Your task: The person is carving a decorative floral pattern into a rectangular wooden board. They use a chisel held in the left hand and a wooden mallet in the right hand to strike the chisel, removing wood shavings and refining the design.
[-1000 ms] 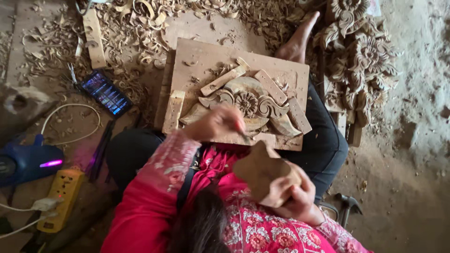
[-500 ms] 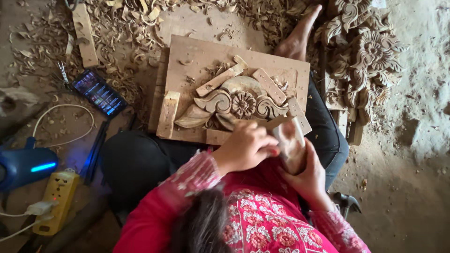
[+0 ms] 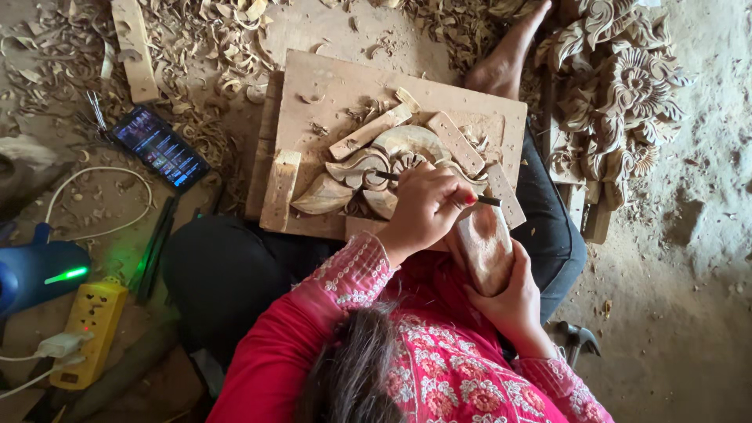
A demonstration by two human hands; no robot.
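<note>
A light wooden board rests across my lap, with a floral wood carving held on it by small wooden blocks. My left hand, in a red embroidered sleeve, grips a thin dark chisel whose tip lies on the carving's centre. My right hand holds a worn wooden mallet, its head close beside the chisel's butt end. I cannot tell whether mallet and chisel touch.
Wood shavings cover the floor at the back left. A lit phone, a yellow power strip and a blue device lie left. Finished carved pieces are stacked right, with a hammer by my right knee. A bare foot lies beyond the board.
My left hand has gone from the board's near edge back onto the carving with the chisel. The mallet, raised near the camera a second ago, has dropped beside the chisel.
</note>
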